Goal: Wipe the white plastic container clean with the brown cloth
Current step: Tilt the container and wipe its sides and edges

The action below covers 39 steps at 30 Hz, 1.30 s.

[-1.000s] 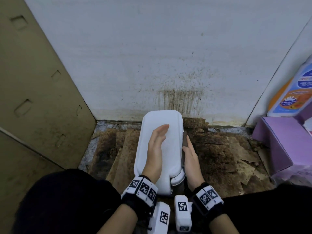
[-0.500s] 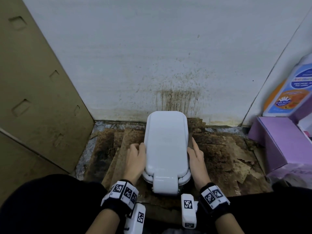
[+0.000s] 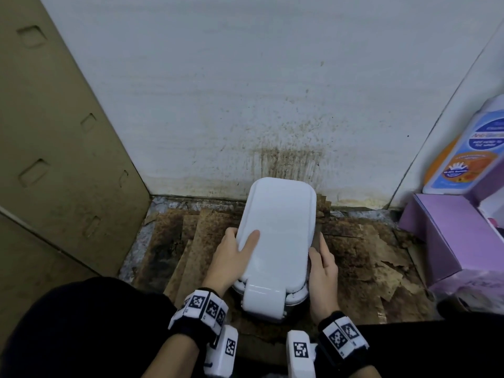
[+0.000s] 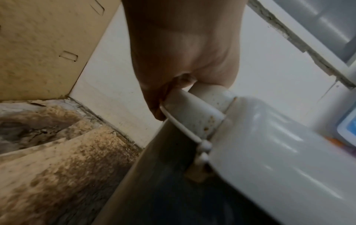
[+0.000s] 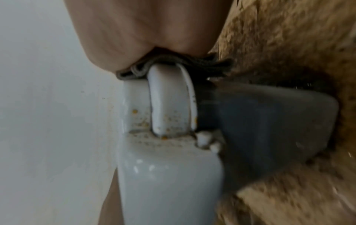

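Observation:
The white plastic container point(image 3: 278, 230) stands on the stained floor with its lid closed, close to the back wall. My left hand point(image 3: 230, 255) grips its left edge, thumb lying on the lid and fingers under the rim; the left wrist view shows that hand point(image 4: 183, 45) around the container's rim point(image 4: 194, 109). My right hand point(image 3: 323, 266) holds the brown cloth point(image 3: 316, 240) against the container's right side. In the right wrist view the folded cloth point(image 5: 173, 67) is squeezed between my palm point(image 5: 144, 30) and the speckled white rim point(image 5: 167, 99).
Rotten brown board pieces point(image 3: 368, 257) cover the floor. A tan perforated panel point(image 3: 54, 159) closes the left side, and a stained white wall point(image 3: 245, 105) stands behind. At the right are a purple box point(image 3: 450, 236) and a detergent bottle point(image 3: 474, 159).
My left hand left the top of the lid, went to the container's left edge, and now has its thumb on the lid. My right hand stayed on the right side with the cloth.

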### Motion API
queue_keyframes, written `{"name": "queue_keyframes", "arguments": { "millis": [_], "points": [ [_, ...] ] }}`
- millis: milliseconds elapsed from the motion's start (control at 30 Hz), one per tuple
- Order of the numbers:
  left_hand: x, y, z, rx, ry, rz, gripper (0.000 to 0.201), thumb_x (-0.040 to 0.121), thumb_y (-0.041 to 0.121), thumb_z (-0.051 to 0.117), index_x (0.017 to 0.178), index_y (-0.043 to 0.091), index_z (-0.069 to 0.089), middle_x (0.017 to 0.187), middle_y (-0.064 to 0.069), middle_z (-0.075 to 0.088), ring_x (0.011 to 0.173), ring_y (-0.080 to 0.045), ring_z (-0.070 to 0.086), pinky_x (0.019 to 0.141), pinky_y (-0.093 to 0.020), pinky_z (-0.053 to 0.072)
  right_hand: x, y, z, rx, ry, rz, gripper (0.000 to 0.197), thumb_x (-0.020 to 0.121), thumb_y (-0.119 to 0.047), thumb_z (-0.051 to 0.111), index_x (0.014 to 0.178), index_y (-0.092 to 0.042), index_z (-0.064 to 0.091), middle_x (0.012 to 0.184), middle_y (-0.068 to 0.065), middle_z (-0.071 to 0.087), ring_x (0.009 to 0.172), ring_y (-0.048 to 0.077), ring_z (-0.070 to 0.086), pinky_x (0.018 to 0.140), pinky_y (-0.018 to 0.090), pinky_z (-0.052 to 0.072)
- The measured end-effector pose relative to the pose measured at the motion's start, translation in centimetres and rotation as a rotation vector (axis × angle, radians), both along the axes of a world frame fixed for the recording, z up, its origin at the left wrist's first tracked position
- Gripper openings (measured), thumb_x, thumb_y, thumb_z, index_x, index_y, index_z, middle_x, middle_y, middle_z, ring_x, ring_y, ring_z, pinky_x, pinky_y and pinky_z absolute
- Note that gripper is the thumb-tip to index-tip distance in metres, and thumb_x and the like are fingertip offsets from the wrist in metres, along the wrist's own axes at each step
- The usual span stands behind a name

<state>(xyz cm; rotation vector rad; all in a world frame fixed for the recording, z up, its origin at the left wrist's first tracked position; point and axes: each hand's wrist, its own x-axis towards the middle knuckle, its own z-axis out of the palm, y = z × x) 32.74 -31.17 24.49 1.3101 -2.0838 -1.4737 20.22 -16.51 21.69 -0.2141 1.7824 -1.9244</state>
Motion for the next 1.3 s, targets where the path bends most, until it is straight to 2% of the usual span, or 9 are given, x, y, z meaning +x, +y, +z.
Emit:
{"name": "queue_keyframes", "arguments": {
  "millis": [100, 233, 400, 600, 700, 833, 1033, 1167, 1300],
  "points": [
    [-0.4, -1.3, 1.5, -0.030, -0.010, -0.093, 0.046, 0.094, 0.069, 0.051, 0.113, 0.027, 0.052, 0.106, 0.004, 0.069, 0.092, -0.012, 0.069, 0.075, -0.036, 0.056, 1.6, -0.4, -0.1, -0.037, -0.008, -0.133, 0.045, 0.103, -0.030, 0.055, 0.147, -0.039, 0.049, 0.130, -0.026, 0.046, 0.121, 0.000, 0.056, 0.107, 0.040, 0.049],
    [-0.3, -2.7, 1.5, -0.119, -0.063, -0.215, 0.047, 0.096, 0.070, 0.045, 0.119, 0.030, 0.055, 0.112, 0.005, 0.065, 0.096, -0.010, 0.066, 0.083, -0.038, 0.056, 3.4, -0.7, -0.8, -0.010, 0.022, -0.158, 0.049, 0.106, -0.025, 0.048, 0.153, -0.034, 0.039, 0.119, -0.024, 0.041, 0.098, -0.028, 0.048, 0.080, -0.001, 0.041],
    [-0.1, -2.0, -0.7, -0.105, -0.058, -0.176, 0.041, 0.096, 0.074, 0.041, 0.120, 0.045, 0.057, 0.119, 0.009, 0.061, 0.104, -0.008, 0.062, 0.090, -0.041, 0.055, 4.1, -0.9, -1.8, 0.066, 0.043, -0.197, 0.049, 0.107, -0.033, 0.044, 0.154, -0.040, 0.032, 0.129, -0.015, 0.035, 0.120, 0.004, 0.044, 0.102, 0.029, 0.039],
    [0.1, -0.4, -1.0, -0.193, -0.091, -0.070, 0.045, 0.102, 0.062, 0.033, 0.125, 0.032, 0.059, 0.114, 0.009, 0.057, 0.110, -0.013, 0.055, 0.090, -0.039, 0.044, -0.1, -1.0, -2.3, 0.067, 0.051, -0.103, 0.053, 0.105, -0.035, 0.047, 0.156, -0.042, 0.031, 0.136, -0.014, 0.034, 0.130, 0.011, 0.040, 0.109, 0.037, 0.037],
    [0.6, 0.8, -1.1, -0.196, -0.180, 0.003, 0.051, 0.102, 0.063, 0.026, 0.119, 0.026, 0.058, 0.113, 0.004, 0.056, 0.108, -0.018, 0.056, 0.090, -0.040, 0.044, -4.9, -1.5, -1.8, 0.027, -0.025, 0.002, 0.056, 0.099, -0.040, 0.056, 0.150, -0.053, 0.036, 0.146, -0.002, 0.047, 0.115, 0.020, 0.054, 0.096, 0.038, 0.047],
    [1.3, 2.3, -0.7, -0.135, -0.315, 0.089, 0.059, 0.101, 0.066, 0.027, 0.118, 0.015, 0.052, 0.117, -0.006, 0.056, 0.100, -0.022, 0.053, 0.080, -0.036, 0.038, -10.2, -2.2, -0.4, 0.007, -0.124, 0.109, 0.063, 0.104, -0.020, 0.054, 0.159, -0.034, 0.027, 0.120, -0.001, 0.068, 0.082, 0.011, 0.073, 0.073, 0.034, 0.060],
    [1.8, 4.3, -0.5, -0.040, -0.303, 0.156, 0.062, 0.091, 0.075, 0.044, 0.107, 0.015, 0.044, 0.103, -0.001, 0.059, 0.097, -0.026, 0.059, 0.080, -0.039, 0.046, -13.9, -3.5, 0.8, 0.051, -0.108, 0.211, 0.052, 0.103, -0.016, 0.047, 0.147, -0.042, 0.044, 0.053, 0.002, 0.053, 0.041, 0.018, 0.046, 0.041, 0.023, 0.035],
    [2.0, 4.2, -0.2, -0.048, -0.266, 0.166, 0.058, 0.089, 0.075, 0.049, 0.104, 0.018, 0.048, 0.099, 0.001, 0.061, 0.094, -0.023, 0.061, 0.071, -0.036, 0.042, -15.8, -4.1, -0.6, 0.080, -0.118, 0.278, 0.051, 0.091, -0.027, 0.055, 0.139, -0.044, 0.056, 0.084, 0.023, 0.049, 0.071, 0.037, 0.039, 0.060, 0.043, 0.032],
    [2.4, 3.5, -0.3, -0.075, -0.238, 0.171, 0.055, 0.087, 0.075, 0.052, 0.102, 0.023, 0.055, 0.095, 0.005, 0.064, 0.092, -0.021, 0.062, 0.075, -0.036, 0.045, -14.6, -4.0, 0.7, 0.044, -0.131, 0.208, 0.047, 0.090, -0.028, 0.051, 0.132, -0.044, 0.063, 0.102, 0.023, 0.054, 0.085, 0.037, 0.045, 0.060, 0.037, 0.037]
  ]
}}
